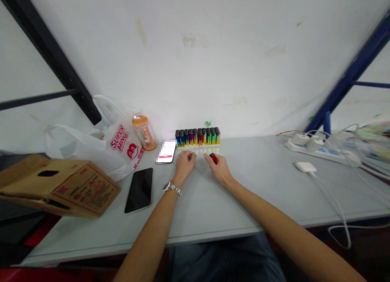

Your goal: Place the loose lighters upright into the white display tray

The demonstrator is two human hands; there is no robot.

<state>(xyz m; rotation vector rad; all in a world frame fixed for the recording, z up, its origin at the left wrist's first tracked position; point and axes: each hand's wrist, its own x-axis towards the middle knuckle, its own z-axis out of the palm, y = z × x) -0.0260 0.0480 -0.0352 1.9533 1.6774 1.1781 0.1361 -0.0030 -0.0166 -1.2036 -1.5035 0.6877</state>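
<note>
My right hand (222, 170) is closed around a red lighter (214, 158), whose dark end shows between thumb and fingers. Left of it, my left hand (184, 164) has its fingers curled together. Something small and dark shows at those fingertips, too little of it to name. The two hands are a short gap apart and do not touch. Just behind them, against the wall, several upright lighters (198, 136) with black tops and coloured bodies stand in packed rows. A lit phone (166, 151) lies left of the rows, close to my left hand.
A dark tablet (139, 190), a cardboard box (76, 186), a white plastic bag (100, 148) and an orange drink bottle (144, 131) occupy the left of the grey table (210, 213). On the right are a power strip (323, 151), a white charger (306, 167) and loose cables.
</note>
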